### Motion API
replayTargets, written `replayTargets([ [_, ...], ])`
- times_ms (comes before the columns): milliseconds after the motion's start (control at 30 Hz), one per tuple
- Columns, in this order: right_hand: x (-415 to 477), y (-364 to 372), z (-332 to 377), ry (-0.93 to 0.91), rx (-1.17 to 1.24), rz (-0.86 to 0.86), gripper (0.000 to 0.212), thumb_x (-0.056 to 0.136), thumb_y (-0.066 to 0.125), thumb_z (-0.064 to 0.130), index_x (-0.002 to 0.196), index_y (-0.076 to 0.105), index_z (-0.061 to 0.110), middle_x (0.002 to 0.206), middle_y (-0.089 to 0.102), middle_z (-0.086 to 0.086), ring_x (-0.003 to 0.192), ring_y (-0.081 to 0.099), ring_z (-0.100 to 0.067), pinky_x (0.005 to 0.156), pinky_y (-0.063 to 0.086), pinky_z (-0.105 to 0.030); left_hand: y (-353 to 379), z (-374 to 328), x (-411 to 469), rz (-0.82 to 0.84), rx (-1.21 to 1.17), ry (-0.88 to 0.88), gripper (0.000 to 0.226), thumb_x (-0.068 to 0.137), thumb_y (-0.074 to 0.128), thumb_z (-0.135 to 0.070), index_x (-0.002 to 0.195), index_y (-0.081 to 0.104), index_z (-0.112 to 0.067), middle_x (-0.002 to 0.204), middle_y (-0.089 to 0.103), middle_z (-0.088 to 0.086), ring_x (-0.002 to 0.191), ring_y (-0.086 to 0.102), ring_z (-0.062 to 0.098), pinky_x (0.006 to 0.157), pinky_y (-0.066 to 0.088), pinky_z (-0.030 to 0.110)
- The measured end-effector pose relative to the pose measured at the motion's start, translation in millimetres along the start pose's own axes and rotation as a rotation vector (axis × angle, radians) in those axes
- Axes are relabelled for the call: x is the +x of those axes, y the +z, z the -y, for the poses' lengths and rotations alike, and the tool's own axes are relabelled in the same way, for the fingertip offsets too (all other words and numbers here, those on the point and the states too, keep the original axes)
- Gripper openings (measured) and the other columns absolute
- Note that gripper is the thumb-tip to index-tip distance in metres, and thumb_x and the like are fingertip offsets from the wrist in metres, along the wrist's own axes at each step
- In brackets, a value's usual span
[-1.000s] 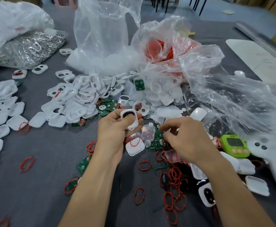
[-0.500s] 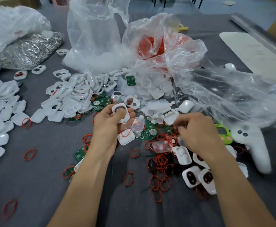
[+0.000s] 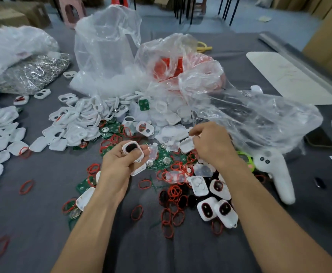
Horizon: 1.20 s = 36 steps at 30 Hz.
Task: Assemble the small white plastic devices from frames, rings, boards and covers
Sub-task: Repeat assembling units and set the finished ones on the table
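A grey cloth-covered table (image 3: 33, 223) fills the view, and behind it stand cardboard boxes (image 3: 13, 18), a pink stool (image 3: 72, 10) and dark chair legs on a pale floor. Crumpled clear plastic bags crowd the far half of the table: a tall bag (image 3: 106, 46) with white pieces in its bottom, a bag with red contents (image 3: 173, 66) and a slack bag (image 3: 259, 119) spread out to the right. At the left lies a bag of silvery metal parts (image 3: 35, 73). A pale board (image 3: 289, 79) at the right edge carries faint marks too blurred to read. White covers (image 3: 1, 142) lie at the left and a heap of loose frames (image 3: 82, 119) ahead of the hands, with green boards (image 3: 161, 162) and red rings (image 3: 173, 194) scattered between the forearms. Finished devices (image 3: 216, 209) with dark windows sit just inside the right forearm, and a white handheld controller (image 3: 275, 170) lies outside it. The left hand (image 3: 119, 164) is curled round a white frame (image 3: 132, 150) with a dark oval window, which it holds up tilted above the boards with the thumb on its edge. The right hand (image 3: 212, 146) hovers just right of it over small white pieces, fingers bent and fingertips (image 3: 193, 134) drawn together. I cannot tell whether they pinch anything.
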State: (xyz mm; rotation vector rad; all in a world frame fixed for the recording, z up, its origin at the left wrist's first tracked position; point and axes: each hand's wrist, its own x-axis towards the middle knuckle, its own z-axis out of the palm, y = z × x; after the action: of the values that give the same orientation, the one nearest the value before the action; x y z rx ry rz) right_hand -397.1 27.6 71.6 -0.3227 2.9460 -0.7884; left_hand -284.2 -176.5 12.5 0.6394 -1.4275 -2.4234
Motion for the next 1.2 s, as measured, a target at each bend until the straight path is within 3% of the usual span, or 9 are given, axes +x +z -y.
replayTargets([
  [133, 29, 4, 7, 0.004, -0.234, 0.125, 0.025, 0.093, 0.059, 0.006, 0.111, 0.075, 0.014, 0.115, 0.074, -0.007, 0.102, 0.069, -0.025, 0.090, 0.058, -0.036, -1, 9, 0, 0.005, 0.074, 0.023, 0.017, 0.092, 0.061, 0.011, 0.102, 0.066, -0.002, 0.093, 0.078, 0.014, 0.090, 0.077, 0.026, 0.075, 0.061, 0.028],
  [233, 40, 8, 15, 0.049, -0.289, 0.174, 0.014, 0.091, 0.054, 0.006, 0.105, 0.055, 0.008, 0.100, 0.063, -0.008, 0.089, 0.060, -0.027, 0.072, 0.049, -0.035, 0, 10, 1, 0.018, 0.120, 0.035, 0.017, 0.094, 0.061, 0.008, 0.104, 0.066, -0.005, 0.096, 0.078, 0.013, 0.095, 0.076, 0.028, 0.075, 0.062, 0.030],
  [367, 50, 11, 28, 0.051, -0.360, 0.183, 0.025, 0.086, 0.049, -0.001, 0.106, 0.037, 0.010, 0.076, 0.049, -0.005, 0.069, 0.052, -0.021, 0.057, 0.037, -0.032, -1, 12, -2, 0.047, 0.111, 0.049, 0.027, 0.098, 0.058, 0.003, 0.095, 0.076, -0.016, 0.097, 0.077, 0.013, 0.094, 0.076, 0.026, 0.075, 0.062, 0.031],
  [500, 52, 15, 28, 0.032, -0.389, 0.190, 0.018, 0.087, 0.054, 0.001, 0.102, 0.046, 0.007, 0.075, 0.051, -0.006, 0.069, 0.051, -0.023, 0.066, 0.042, -0.034, 0, 8, -4, 0.081, 0.073, 0.043, 0.027, 0.088, 0.055, 0.003, 0.102, 0.074, -0.011, 0.097, 0.075, 0.020, 0.084, 0.073, 0.027, 0.070, 0.062, 0.033],
  [633, 44, 21, 26, -0.031, -0.288, 0.175, 0.018, 0.083, 0.063, 0.005, 0.097, 0.071, 0.012, 0.097, 0.070, -0.007, 0.086, 0.064, -0.025, 0.077, 0.055, -0.035, 2, 2, -7, 0.098, 0.093, 0.047, 0.036, 0.071, 0.049, -0.002, 0.092, 0.076, -0.015, 0.081, 0.069, 0.018, 0.062, 0.062, 0.022, 0.052, 0.053, 0.031],
  [833, 34, 29, 26, -0.034, -0.220, 0.175, 0.022, 0.085, 0.064, 0.000, 0.087, 0.078, 0.017, 0.093, 0.075, -0.007, 0.088, 0.070, -0.025, 0.083, 0.061, -0.039, 0, 1, -9, 0.122, 0.030, 0.058, 0.030, 0.085, 0.045, -0.020, 0.087, 0.073, -0.010, 0.074, 0.065, 0.018, 0.055, 0.051, 0.021, 0.044, 0.037, 0.027],
  [1000, 31, 31, 19, -0.092, -0.423, 0.146, 0.019, 0.089, 0.066, 0.014, 0.107, 0.068, 0.017, 0.113, 0.069, -0.007, 0.106, 0.063, -0.030, 0.095, 0.049, -0.039, -6, -2, -4, 0.167, -0.056, -0.002, 0.041, 0.096, 0.042, -0.026, 0.098, 0.076, -0.005, 0.084, 0.065, 0.014, 0.065, 0.056, 0.021, 0.052, 0.048, 0.027],
  [1100, 33, 33, 18, -0.108, -0.485, 0.108, 0.019, 0.090, 0.067, 0.017, 0.108, 0.066, 0.018, 0.114, 0.068, -0.005, 0.109, 0.061, -0.028, 0.095, 0.037, -0.037, -9, 0, -4, 0.173, -0.018, 0.012, 0.040, 0.108, 0.040, -0.023, 0.108, 0.075, -0.005, 0.094, 0.068, 0.011, 0.080, 0.064, 0.022, 0.072, 0.060, 0.033],
  [1200, 31, 31, 20, -0.112, -0.458, 0.120, 0.016, 0.090, 0.065, 0.012, 0.103, 0.067, 0.020, 0.106, 0.070, -0.004, 0.105, 0.062, -0.026, 0.099, 0.035, -0.038, -11, -2, -4, 0.199, -0.067, 0.008, 0.032, 0.101, 0.051, -0.029, 0.110, 0.071, -0.006, 0.106, 0.069, 0.013, 0.100, 0.069, 0.026, 0.094, 0.059, 0.044],
])
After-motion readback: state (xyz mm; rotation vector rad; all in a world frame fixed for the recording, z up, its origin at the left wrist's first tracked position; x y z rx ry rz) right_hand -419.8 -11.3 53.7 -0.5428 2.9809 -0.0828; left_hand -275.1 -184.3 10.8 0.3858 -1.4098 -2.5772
